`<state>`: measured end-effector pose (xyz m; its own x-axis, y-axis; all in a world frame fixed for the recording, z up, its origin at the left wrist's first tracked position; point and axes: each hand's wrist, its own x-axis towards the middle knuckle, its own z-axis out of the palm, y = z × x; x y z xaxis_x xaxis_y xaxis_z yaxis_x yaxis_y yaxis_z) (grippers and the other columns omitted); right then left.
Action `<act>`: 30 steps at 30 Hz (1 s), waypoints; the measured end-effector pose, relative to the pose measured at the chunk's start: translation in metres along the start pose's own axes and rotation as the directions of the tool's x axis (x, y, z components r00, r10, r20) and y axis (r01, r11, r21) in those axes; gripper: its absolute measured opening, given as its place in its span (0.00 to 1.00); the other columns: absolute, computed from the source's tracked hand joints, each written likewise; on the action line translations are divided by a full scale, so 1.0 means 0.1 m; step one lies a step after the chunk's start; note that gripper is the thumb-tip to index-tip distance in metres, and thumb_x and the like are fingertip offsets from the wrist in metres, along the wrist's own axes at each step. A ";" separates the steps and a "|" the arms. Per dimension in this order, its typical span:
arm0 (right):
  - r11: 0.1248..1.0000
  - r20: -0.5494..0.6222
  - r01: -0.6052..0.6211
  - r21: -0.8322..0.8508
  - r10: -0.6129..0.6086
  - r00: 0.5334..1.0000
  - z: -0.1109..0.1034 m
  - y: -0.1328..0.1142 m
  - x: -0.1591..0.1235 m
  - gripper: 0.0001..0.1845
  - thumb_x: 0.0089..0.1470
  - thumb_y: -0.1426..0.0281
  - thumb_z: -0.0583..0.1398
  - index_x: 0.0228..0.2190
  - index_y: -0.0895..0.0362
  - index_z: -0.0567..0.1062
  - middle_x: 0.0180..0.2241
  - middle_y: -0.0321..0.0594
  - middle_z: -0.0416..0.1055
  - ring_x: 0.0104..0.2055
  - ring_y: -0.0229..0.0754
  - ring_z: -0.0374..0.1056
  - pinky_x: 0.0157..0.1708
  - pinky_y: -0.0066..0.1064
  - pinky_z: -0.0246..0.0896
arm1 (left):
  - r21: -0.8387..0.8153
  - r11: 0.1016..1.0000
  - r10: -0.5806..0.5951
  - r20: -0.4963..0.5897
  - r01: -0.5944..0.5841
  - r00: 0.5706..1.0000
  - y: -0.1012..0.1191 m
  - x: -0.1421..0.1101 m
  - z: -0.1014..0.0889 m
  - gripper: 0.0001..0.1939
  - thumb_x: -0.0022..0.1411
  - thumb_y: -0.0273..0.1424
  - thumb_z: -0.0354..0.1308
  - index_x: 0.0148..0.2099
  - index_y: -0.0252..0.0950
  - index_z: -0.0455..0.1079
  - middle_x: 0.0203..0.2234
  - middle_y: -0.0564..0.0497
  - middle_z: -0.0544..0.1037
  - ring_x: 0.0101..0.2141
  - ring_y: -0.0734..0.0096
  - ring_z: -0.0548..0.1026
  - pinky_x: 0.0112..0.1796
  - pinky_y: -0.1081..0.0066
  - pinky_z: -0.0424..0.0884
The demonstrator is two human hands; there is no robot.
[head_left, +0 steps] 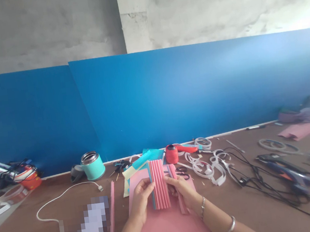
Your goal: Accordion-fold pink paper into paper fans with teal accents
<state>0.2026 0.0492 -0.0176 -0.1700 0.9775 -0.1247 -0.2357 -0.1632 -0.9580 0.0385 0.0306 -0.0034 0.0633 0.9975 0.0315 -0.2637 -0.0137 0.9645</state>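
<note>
Both my hands hold a pleated pink paper strip (159, 183) upright over a flat pink sheet (171, 227) on the brown table (239, 203). My left hand (140, 202) pinches its left edge with fingers closed. My right hand (183, 190), with bracelets on the wrist, grips the right edge. A second folded pink strip (178, 192) lies under my right hand. Another narrow pink strip (111, 211) lies to the left.
A teal tin (93, 165), scissors (120, 166), a red thread spool (171, 154), white paper loops (209, 166), black cables (265, 185) and a glue gun (283, 171) lie around. A white cable (63, 197) and a blurred item (91, 225) sit left. A blue board (170, 99) backs the table.
</note>
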 end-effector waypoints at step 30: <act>0.994 -0.244 0.063 0.092 -0.039 0.969 -0.07 0.01 0.04 0.21 0.43 0.57 0.63 0.19 0.54 0.58 0.15 0.25 0.49 0.16 0.29 0.45 0.15 0.24 0.41 | -0.052 0.997 0.038 -0.186 -0.048 0.982 -0.03 0.07 -0.11 0.20 0.46 0.43 0.68 0.37 0.35 0.73 0.35 0.48 0.80 0.41 0.56 0.75 0.45 0.62 0.66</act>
<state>0.2079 0.0536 -0.0210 0.0781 0.9862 -0.1462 -0.3330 -0.1124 -0.9362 0.0287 0.0380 -0.0087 -0.1268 0.9917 0.0188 -0.3157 -0.0583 0.9471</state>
